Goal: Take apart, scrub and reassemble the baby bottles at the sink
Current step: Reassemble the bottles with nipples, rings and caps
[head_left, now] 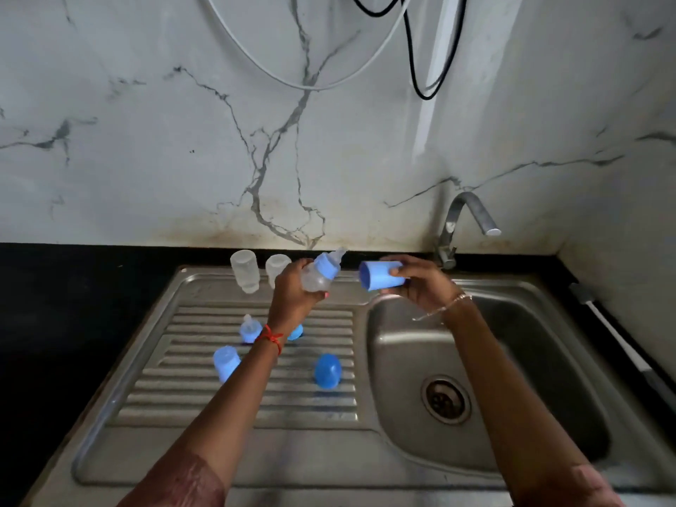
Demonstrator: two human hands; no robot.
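Note:
My left hand [292,290] grips a clear baby bottle [319,276] with a blue collar and teat, tilted with the teat up and to the right. A blue cap [380,274] lies sideways in my right hand [420,283], its open end facing the bottle, a short gap between them. Two clear bottle bodies [246,270] [276,267] stand upside down at the back of the drainboard [234,389]. On the ribs sit a blue collar with teat [250,329], a second blue piece [296,333] half hidden by my wrist, and two blue caps [225,362] [328,370].
The steel sink basin [512,378] with its drain [445,398] lies to the right, under a curved tap [464,221]. Black counter surrounds the sink. A long brush handle [618,342] lies along the right edge. Cables hang on the marble wall.

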